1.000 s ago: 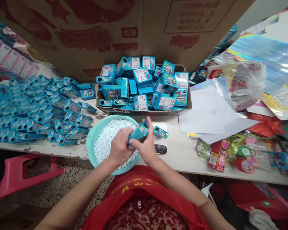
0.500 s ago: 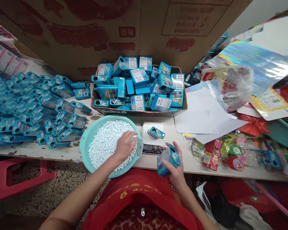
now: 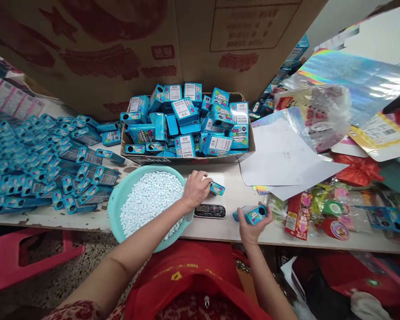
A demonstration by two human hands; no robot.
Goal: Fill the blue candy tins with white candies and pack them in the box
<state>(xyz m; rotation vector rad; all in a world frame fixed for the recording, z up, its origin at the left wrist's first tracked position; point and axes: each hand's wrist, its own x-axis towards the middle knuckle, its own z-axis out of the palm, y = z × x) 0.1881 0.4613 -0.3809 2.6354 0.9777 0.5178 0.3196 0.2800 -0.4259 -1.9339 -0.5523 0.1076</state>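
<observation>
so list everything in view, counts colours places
table: one, white, middle
basin: one, turquoise, front
pellets: many, white, in basin
scale: one, white-black, beside basin
single carton: one, blue, on scale
open box: one, brown, behind scale
boxed cartons: many, blue, open box
piled cartons: many, blue, left
large box: one, brown, back
packs: several, pink, far left
papers: some, white, right
plastic: some, clear and iridescent, right
bundle: one, red, right
snack packs: several, mixed, right
stool: one, pink, lower left
held carton: at least one, blue, right of scale
apron: one, red, bottom
left hand: one, bare, at single carton
right hand: one, bare, holding carton
</observation>
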